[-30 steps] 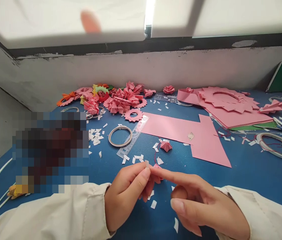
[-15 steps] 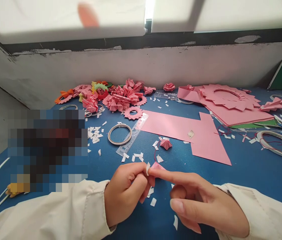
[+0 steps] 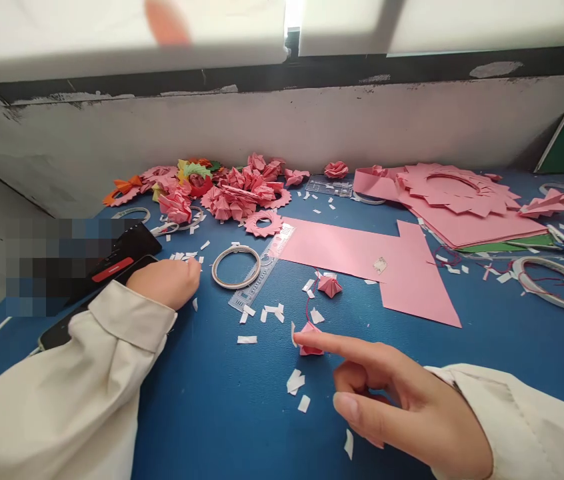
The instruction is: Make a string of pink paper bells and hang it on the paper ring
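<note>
My right hand (image 3: 402,400) reaches in from the right, index finger stretched out and thumb apart from it. A small white paper strip (image 3: 293,335) clings to the tip of that index finger. Just behind the fingertip lies a small folded pink paper piece (image 3: 311,341) on a red thread, with a second folded pink piece (image 3: 331,286) farther back along the thread. My left hand (image 3: 165,281) is at the left, beside a pile of white paper strips (image 3: 182,256). Its fingers point away from me and are mostly hidden by the back of the hand.
A tape roll (image 3: 236,267) rests partly on a clear ruler (image 3: 262,270). Pink paper sheet (image 3: 347,248) lies mid-table, with folded flowers (image 3: 235,193) behind. A black device (image 3: 97,293) sits under my left forearm. Another tape roll (image 3: 557,283) lies at the right.
My left hand has left the right fingertip and moved far left to the strip pile. A white strip now lies left of the pink piece. My right hand stays nearly in place.
</note>
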Tool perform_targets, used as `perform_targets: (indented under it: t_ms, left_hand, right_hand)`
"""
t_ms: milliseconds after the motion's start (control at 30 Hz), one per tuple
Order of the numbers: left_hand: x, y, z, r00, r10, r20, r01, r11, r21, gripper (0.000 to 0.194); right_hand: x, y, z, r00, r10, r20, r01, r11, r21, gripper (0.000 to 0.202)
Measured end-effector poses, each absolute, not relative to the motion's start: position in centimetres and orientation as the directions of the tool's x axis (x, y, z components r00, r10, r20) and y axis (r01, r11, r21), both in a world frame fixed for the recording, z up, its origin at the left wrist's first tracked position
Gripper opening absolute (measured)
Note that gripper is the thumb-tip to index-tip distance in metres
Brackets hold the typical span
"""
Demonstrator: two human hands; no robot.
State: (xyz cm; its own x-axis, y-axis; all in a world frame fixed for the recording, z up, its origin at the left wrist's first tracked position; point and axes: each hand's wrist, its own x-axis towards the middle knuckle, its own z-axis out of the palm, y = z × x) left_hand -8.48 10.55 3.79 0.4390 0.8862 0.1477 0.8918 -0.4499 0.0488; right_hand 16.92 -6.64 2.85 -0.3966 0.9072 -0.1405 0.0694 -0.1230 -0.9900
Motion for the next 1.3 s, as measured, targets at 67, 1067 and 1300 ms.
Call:
perform_targets:
  t_ms: [67,1067,1300]
  left_hand:
    - [-7.6,10.1,3.7,0.403,0.899,0.171,0.903,-0.421,0.084,0.03]
    - [-2.1,-0.6,3.6,0.686,0.723,-0.086,0.272,-0.145,0.951,0.033]
    - [-2.2,-0.6,3.5,0.694,0.717,-0.074,0.182,-0.076,0.98,0.028]
  right_hand:
    - [16.9,-6.7,2.8,-0.392,0.909,-0.139,0.067,-0.123,-0.99,0.052]
    - [17.5,-5.3,2.6,-0.557,0.797,-0.232,-0.246,-0.425,-0.871,0.054]
    - [17.5,-4.8,2.2,-0.583,0.773,-0.251,-0.291,-0.487,-0.823,0.054]
